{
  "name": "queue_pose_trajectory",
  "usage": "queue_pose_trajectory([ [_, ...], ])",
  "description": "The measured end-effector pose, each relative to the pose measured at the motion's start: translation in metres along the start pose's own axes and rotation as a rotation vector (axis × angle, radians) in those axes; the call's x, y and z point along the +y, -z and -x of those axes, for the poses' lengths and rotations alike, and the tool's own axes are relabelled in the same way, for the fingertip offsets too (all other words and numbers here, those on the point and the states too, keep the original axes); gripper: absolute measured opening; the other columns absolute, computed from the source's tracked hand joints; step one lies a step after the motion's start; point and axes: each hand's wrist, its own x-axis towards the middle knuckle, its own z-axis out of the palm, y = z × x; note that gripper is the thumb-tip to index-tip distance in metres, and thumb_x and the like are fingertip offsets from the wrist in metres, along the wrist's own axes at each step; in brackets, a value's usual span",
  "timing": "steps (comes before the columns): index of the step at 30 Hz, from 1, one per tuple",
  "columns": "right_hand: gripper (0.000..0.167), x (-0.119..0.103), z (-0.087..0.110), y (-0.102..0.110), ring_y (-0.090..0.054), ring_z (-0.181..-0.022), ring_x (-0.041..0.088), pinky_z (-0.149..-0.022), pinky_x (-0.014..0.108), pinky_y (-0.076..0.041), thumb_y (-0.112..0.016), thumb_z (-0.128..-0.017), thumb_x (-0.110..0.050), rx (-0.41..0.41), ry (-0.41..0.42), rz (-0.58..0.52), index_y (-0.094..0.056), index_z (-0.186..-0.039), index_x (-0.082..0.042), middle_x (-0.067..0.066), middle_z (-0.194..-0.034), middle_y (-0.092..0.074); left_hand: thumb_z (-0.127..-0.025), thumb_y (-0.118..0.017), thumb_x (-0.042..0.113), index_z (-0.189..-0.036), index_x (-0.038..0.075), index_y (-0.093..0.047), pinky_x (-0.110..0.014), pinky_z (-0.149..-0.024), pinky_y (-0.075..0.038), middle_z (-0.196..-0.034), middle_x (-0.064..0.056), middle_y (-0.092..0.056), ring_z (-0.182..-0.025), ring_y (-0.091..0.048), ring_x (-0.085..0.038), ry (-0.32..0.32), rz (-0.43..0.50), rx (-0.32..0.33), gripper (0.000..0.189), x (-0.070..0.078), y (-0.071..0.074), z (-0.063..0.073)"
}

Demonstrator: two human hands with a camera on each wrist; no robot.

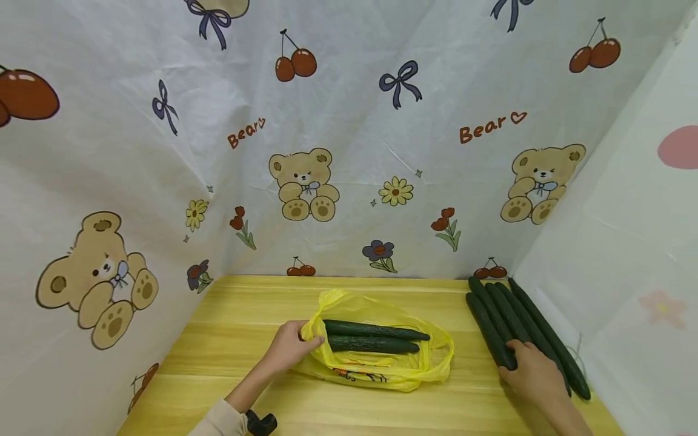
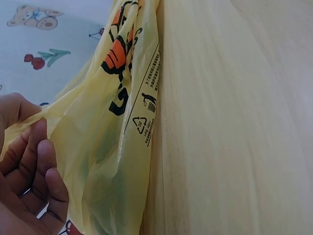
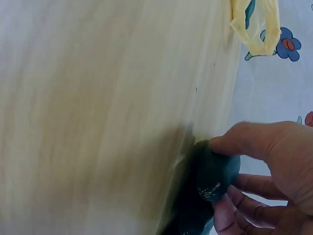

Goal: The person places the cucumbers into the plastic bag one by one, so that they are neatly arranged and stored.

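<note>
So the left hand [image 1: 291,348] is pinching the rim of a yellow plastic bag [image 1: 382,361] between thumb and fingers, and the bag is sitting on the wooden bench [image 1: 425,418] with its mouth gaping. Two cucumbers [image 1: 376,330] are lying side by side in there, left ends tucking out of sight near that hand. Over on the right, well apart from the bag, the right hand [image 1: 531,372] is gripping the near end of one cucumber [image 1: 488,333], thumb on one side and fingers curling round the other; the right wrist view is showing that pretty clearly. That one's still resting on the bench, with four more cucumbers [image 1: 507,312] lying bunched just beside it. Progress-wise, I'm reading this as bagging partway along: two are sitting inside, five are staying outside counting the gripped one, so I'm guessing less than half is done.
</note>
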Motion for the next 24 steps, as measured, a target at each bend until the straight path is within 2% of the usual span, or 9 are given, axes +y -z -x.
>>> queue_pose_trajectory([
  [4,0.076,0.002,0.0,0.008,-0.069,-0.105,0.055,-0.079,0.064,-0.058,-0.084,-0.088,-0.043,-0.007,-0.023,-0.006,-0.061,-0.139,0.009,0.036,-0.129,-0.065,-0.099,-0.08,0.034,-0.101,0.011,-0.078,-0.023,-0.05,-0.044,-0.077,-0.003,-0.072,-0.054,-0.054,-0.005,0.006,0.011,0.002,0.023,-0.002,0.0,0.0],
  [9,0.073,0.004,-0.001,0.023,-0.069,-0.102,0.055,-0.075,0.062,-0.058,-0.084,-0.089,-0.044,0.047,0.003,-0.011,-0.064,-0.135,0.01,0.036,-0.126,-0.067,-0.099,-0.079,0.033,-0.101,0.012,-0.078,-0.023,-0.049,-0.043,-0.075,-0.002,-0.072,-0.053,-0.051,-0.004,0.01,0.025,0.008,0.021,-0.002,-0.001,0.001],
  [14,0.064,0.007,-0.004,0.036,-0.067,-0.097,0.054,-0.075,0.063,-0.058,-0.081,-0.094,-0.035,0.151,0.077,-0.032,-0.063,-0.133,0.013,0.041,-0.122,-0.064,-0.099,-0.078,0.032,-0.099,0.013,-0.077,-0.023,-0.049,-0.044,-0.074,-0.001,-0.072,-0.053,-0.053,-0.004,0.005,0.019,0.019,0.019,-0.002,-0.001,0.0],
  [21,0.046,0.009,-0.012,0.045,-0.067,-0.089,0.051,-0.061,0.057,-0.056,-0.069,-0.099,-0.017,0.346,0.131,-0.107,-0.064,-0.134,0.012,0.046,-0.125,-0.057,-0.1,-0.078,0.032,-0.101,0.012,-0.077,-0.023,-0.05,-0.046,-0.076,-0.002,-0.073,-0.055,-0.055,-0.005,-0.011,0.023,0.018,0.02,0.001,0.0,0.0],
  [24,0.043,0.01,-0.016,0.047,-0.066,-0.089,0.049,-0.061,0.057,-0.055,-0.065,-0.099,-0.013,0.397,0.152,-0.136,-0.064,-0.134,0.012,0.044,-0.126,-0.056,-0.1,-0.078,0.033,-0.1,0.012,-0.077,-0.023,-0.051,-0.046,-0.076,-0.001,-0.072,-0.056,-0.056,-0.005,-0.008,0.02,0.018,0.021,0.001,0.0,0.0],
])
